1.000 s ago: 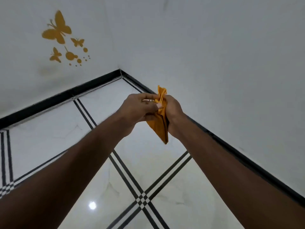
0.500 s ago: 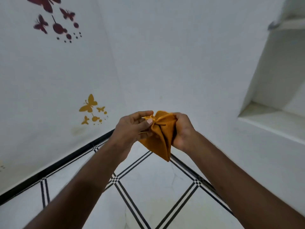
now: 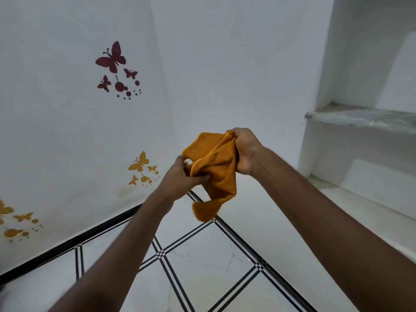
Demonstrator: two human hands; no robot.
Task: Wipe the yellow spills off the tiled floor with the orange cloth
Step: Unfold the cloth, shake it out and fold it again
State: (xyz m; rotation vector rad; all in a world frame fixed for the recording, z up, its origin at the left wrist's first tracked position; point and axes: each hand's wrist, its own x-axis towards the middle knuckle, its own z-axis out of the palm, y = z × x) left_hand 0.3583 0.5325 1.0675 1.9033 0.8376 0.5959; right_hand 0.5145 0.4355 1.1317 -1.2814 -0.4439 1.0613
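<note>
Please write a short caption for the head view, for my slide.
Both hands, left hand and right hand, hold the crumpled orange cloth above the tiled floor.

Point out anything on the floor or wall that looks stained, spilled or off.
A faint yellowish smear lies on the white tiled floor below the hands. A dull yellow-brown stain marks the wall just above the black skirting, beneath the yellow butterfly stickers. Nothing looks broken.

home room: butterfly decals (image 3: 111, 56), tiled floor (image 3: 202, 255)
</note>
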